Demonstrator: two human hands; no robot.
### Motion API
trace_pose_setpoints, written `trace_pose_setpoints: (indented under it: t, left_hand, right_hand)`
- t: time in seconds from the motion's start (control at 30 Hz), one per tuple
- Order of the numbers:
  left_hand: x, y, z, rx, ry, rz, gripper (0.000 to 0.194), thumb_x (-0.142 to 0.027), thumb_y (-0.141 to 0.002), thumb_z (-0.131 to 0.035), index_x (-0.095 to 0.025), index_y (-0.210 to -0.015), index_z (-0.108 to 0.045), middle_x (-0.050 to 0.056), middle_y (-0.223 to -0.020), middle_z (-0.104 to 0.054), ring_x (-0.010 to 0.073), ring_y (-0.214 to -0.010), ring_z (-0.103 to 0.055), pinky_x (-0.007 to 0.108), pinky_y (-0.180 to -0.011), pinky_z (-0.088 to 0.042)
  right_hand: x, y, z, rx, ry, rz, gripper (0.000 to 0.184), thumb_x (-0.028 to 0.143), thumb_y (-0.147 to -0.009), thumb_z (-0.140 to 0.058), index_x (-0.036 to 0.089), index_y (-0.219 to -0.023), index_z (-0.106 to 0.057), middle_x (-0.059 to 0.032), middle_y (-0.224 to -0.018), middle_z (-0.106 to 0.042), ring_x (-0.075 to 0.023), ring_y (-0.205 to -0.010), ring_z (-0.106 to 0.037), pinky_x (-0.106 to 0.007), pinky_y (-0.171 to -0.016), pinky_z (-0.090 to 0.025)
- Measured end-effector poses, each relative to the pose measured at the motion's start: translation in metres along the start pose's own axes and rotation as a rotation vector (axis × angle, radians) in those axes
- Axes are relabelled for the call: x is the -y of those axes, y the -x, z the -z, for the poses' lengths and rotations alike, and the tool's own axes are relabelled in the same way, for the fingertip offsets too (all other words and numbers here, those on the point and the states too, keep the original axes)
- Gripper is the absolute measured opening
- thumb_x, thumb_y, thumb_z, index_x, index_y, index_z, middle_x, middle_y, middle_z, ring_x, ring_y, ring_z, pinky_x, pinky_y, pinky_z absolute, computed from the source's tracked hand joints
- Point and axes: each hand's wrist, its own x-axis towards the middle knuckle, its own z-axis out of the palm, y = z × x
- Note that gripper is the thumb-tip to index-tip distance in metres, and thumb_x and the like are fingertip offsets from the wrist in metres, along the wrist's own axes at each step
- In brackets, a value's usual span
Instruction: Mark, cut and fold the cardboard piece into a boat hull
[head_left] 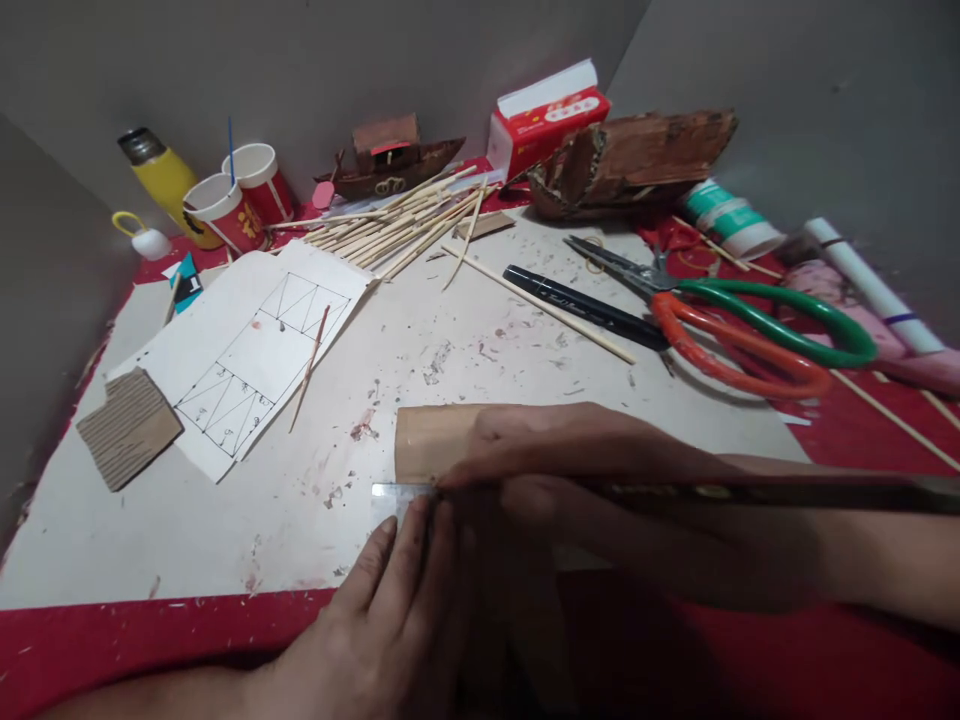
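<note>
**Two-Hand Position**

The right hand [570, 465] is pinching a dark slim tool [750, 492] along a clear ruler [385, 494]. The left hand [382, 630] is pressing the ruler at a tan sheet [429, 440] on the worktop [300, 560]; its shadowed grip I cannot tell.

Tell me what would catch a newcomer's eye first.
Probably the big scissors with orange and green handles, at the right beside a black marker. Then the left hand, on a shiny strip, and the right hand, holding a long dark tool, both at the front. A small brown model boat stands at the back.
</note>
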Motion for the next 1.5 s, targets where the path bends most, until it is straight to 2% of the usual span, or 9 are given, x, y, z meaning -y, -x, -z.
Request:
trace_pose_setpoints:
  t: [0.07,0.13,0.3,0.57,0.8,1.07,1.27,1.4,1.5]
  left_hand:
    - [-0.002,-0.001,-0.002,-0.001,-0.011,0.022,0.072,-0.063,-0.092,-0.043,-0.006,-0.133,-0.058,0.017,-0.136,-0.060,0.0322,-0.130,-0.049,0.037,-0.107,-0.036]
    - [-0.005,-0.001,-0.004,-0.005,-0.036,0.044,0.070,-0.061,-0.093,-0.040,-0.005,-0.133,-0.057,0.017,-0.135,-0.061,0.0317,-0.128,-0.051,0.038,-0.105,-0.038]
    - [-0.008,-0.001,-0.006,0.032,-0.094,0.031,0.063,-0.051,-0.096,-0.037,-0.003,-0.133,-0.056,0.019,-0.135,-0.061,0.0321,-0.126,-0.053,0.040,-0.104,-0.039]
    - [-0.010,-0.001,-0.010,-0.019,-0.111,0.022,0.052,-0.035,-0.097,-0.035,-0.003,-0.130,-0.058,0.017,-0.128,-0.066,0.0324,-0.120,-0.059,0.042,-0.101,-0.042]
    - [-0.010,-0.002,-0.008,-0.023,-0.098,0.034,0.056,-0.044,-0.099,-0.032,-0.005,-0.129,-0.060,0.015,-0.127,-0.067,0.0311,-0.119,-0.060,0.041,-0.099,-0.043]
    - [-0.010,-0.003,-0.007,-0.028,-0.105,0.035,0.046,-0.029,-0.096,-0.036,-0.004,-0.127,-0.059,0.014,-0.125,-0.069,0.0304,-0.116,-0.062,0.041,-0.100,-0.043]
    - [-0.008,-0.004,-0.006,-0.010,-0.058,0.037,0.068,-0.057,-0.097,-0.031,-0.003,-0.127,-0.059,0.017,-0.128,-0.066,0.0317,-0.119,-0.061,0.041,-0.101,-0.042]
    - [-0.006,-0.007,-0.003,0.000,-0.023,0.058,0.067,-0.058,-0.097,-0.031,-0.005,-0.124,-0.061,0.014,-0.126,-0.068,0.0286,-0.118,-0.061,0.038,-0.101,-0.040]
    - [-0.004,-0.008,-0.001,-0.025,0.010,0.078,0.064,-0.058,-0.097,-0.031,-0.008,-0.122,-0.063,0.011,-0.125,-0.070,0.0261,-0.117,-0.061,0.036,-0.099,-0.040]
  right_hand:
    - [-0.001,-0.016,-0.006,0.022,-0.186,-0.022,0.027,0.021,-0.100,-0.045,0.015,-0.089,-0.068,-0.0038,-0.082,-0.068,-0.0146,-0.078,-0.062,-0.025,-0.072,-0.050]
    - [-0.004,-0.026,-0.011,0.020,-0.286,-0.111,0.020,0.016,-0.094,-0.052,0.014,-0.082,-0.067,-0.0021,-0.078,-0.067,-0.0131,-0.073,-0.061,-0.023,-0.067,-0.049]
    - [-0.008,-0.036,-0.021,-0.036,-0.372,-0.306,0.009,0.010,-0.082,-0.057,0.015,-0.076,-0.062,0.0012,-0.070,-0.064,-0.0113,-0.064,-0.057,-0.020,-0.056,-0.045]
    - [-0.016,-0.042,-0.030,-0.017,-0.362,-0.287,0.011,0.013,-0.083,-0.057,0.014,-0.073,-0.061,0.0002,-0.070,-0.062,-0.0110,-0.065,-0.055,-0.020,-0.058,-0.044]
    - [-0.019,-0.042,-0.033,0.012,-0.353,-0.295,0.012,0.019,-0.085,-0.057,0.015,-0.075,-0.062,-0.0014,-0.071,-0.063,-0.0129,-0.066,-0.055,-0.023,-0.059,-0.045]
    - [-0.018,-0.049,-0.030,0.057,-0.403,-0.376,0.010,0.018,-0.080,-0.057,0.016,-0.071,-0.059,-0.0016,-0.071,-0.062,-0.0144,-0.067,-0.054,-0.026,-0.060,-0.044]
    - [-0.015,-0.055,-0.023,0.069,-0.338,-0.424,0.009,0.012,-0.077,-0.057,0.016,-0.069,-0.059,0.0013,-0.065,-0.061,-0.0124,-0.062,-0.052,-0.023,-0.056,-0.041]
    - [-0.015,-0.053,-0.018,0.094,-0.357,-0.441,0.011,0.010,-0.077,-0.058,0.016,-0.068,-0.058,0.0026,-0.063,-0.059,-0.0111,-0.061,-0.052,-0.021,-0.054,-0.041]
    - [-0.015,-0.050,-0.014,0.103,-0.394,-0.380,0.014,0.006,-0.077,-0.055,0.016,-0.066,-0.056,0.0036,-0.063,-0.057,-0.0094,-0.059,-0.050,-0.019,-0.053,-0.040]
